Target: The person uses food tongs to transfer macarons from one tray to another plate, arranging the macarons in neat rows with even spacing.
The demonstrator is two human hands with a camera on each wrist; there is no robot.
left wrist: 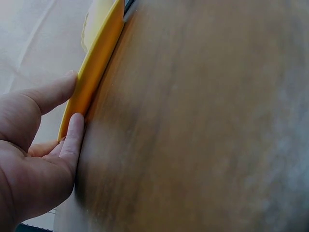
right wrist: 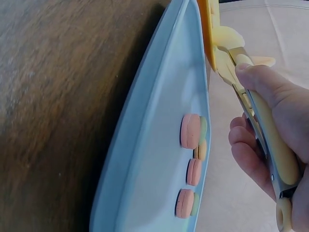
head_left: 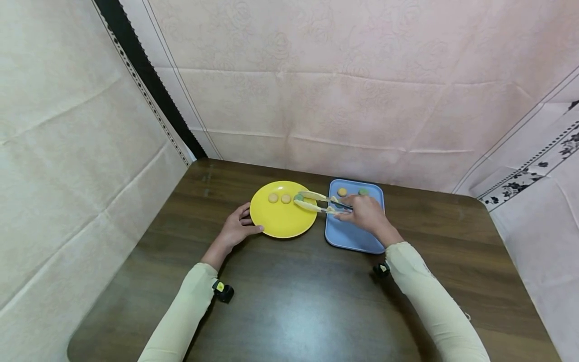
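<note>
My left hand [head_left: 236, 229] holds the round yellow plate [head_left: 282, 223] by its left rim. In the left wrist view its thumb [left wrist: 55, 92] lies on the rim and a finger reaches under it. Two yellowish macarons [head_left: 273, 198] sit on the plate's far half. Cream-tipped tongs [head_left: 312, 207] are gripped in my right hand [head_left: 366, 215], their tips over the plate's right side around a green macaron [head_left: 299, 197]. Below that hand is a blue tray [head_left: 348, 236]. Several pink macarons [right wrist: 191, 131] stand on it, with green and yellow ones behind.
Dark wooden table [head_left: 289, 301] lies beneath both dishes, its far edge close behind them. A pale patterned cloth [head_left: 316, 100] hangs along the back, and others hang at both sides. Plate and tray stand side by side with a narrow gap.
</note>
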